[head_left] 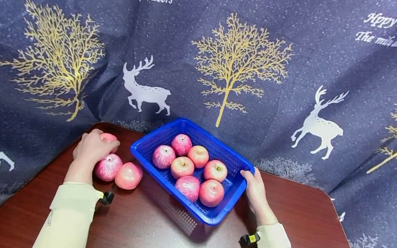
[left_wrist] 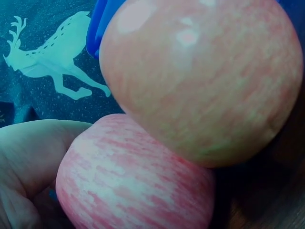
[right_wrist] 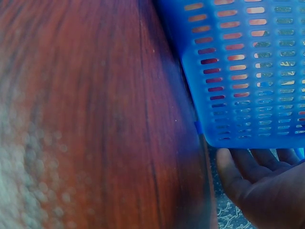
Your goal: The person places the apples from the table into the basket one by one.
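At the table's back left corner my left hand (head_left: 90,148) grips a red apple (head_left: 108,137), its thumb toward the basket. Just in front of that hand lie a striped apple (head_left: 108,167) and a paler apple (head_left: 129,176), side by side. These two loom large in the left wrist view, the paler apple (left_wrist: 205,81) partly covering the striped apple (left_wrist: 128,176). My right hand (head_left: 256,189) holds the right end of a blue plastic basket (head_left: 168,185), thumb at the rim. Several apples (head_left: 182,168) lie inside the basket. The fingers' far ends are hidden in the right wrist view.
The basket stands at an angle on a dark red wooden table (head_left: 149,237), near its back edge. Behind the table hangs a dark blue cloth (head_left: 195,97) printed with deer and trees. Glare lies on the table's front middle.
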The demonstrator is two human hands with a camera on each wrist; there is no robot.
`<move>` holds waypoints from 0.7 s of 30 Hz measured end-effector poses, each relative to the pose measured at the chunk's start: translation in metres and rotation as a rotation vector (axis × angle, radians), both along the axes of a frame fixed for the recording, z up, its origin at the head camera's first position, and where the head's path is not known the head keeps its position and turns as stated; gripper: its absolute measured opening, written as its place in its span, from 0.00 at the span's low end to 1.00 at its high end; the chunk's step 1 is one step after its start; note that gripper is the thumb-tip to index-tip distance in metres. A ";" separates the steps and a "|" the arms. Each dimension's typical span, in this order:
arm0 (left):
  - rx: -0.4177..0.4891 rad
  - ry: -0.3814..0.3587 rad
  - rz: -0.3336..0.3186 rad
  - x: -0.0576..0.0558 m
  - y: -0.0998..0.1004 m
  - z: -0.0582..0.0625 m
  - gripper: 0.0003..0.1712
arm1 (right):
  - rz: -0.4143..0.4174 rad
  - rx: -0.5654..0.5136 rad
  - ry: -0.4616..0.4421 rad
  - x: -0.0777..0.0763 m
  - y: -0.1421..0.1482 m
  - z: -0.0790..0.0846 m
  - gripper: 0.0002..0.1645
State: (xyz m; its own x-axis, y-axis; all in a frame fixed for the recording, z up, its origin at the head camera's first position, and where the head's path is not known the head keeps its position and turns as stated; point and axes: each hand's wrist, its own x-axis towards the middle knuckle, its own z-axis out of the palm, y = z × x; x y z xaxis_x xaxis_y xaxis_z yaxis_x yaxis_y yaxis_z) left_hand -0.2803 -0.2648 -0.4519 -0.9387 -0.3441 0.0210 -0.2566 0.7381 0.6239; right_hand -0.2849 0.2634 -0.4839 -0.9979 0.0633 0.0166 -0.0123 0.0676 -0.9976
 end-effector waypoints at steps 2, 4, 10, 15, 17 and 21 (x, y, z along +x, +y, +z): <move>-0.004 0.021 0.002 -0.001 0.001 0.001 0.42 | 0.001 -0.009 0.000 0.000 0.000 0.000 0.28; -0.004 0.047 -0.004 -0.001 0.004 0.003 0.41 | 0.003 -0.017 0.000 0.000 0.001 0.000 0.27; 0.033 0.128 -0.011 0.001 0.014 0.014 0.44 | 0.005 -0.013 -0.003 0.000 0.001 0.000 0.27; 0.051 0.152 -0.009 0.001 0.022 0.021 0.46 | 0.003 -0.013 -0.006 0.001 0.000 0.001 0.28; 0.052 0.158 -0.008 0.001 0.025 0.022 0.45 | 0.003 -0.010 -0.008 0.001 0.000 0.001 0.28; 0.061 0.174 -0.021 0.003 0.031 0.025 0.46 | 0.003 -0.001 -0.012 0.001 0.000 0.001 0.28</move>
State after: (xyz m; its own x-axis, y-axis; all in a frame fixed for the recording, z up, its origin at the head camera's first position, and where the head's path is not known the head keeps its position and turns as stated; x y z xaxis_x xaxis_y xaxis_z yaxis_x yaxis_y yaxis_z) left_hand -0.2774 -0.2338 -0.4270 -0.9299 -0.3297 0.1634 -0.1256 0.7019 0.7012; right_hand -0.2842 0.2630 -0.4825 -0.9982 0.0600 0.0046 -0.0006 0.0663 -0.9978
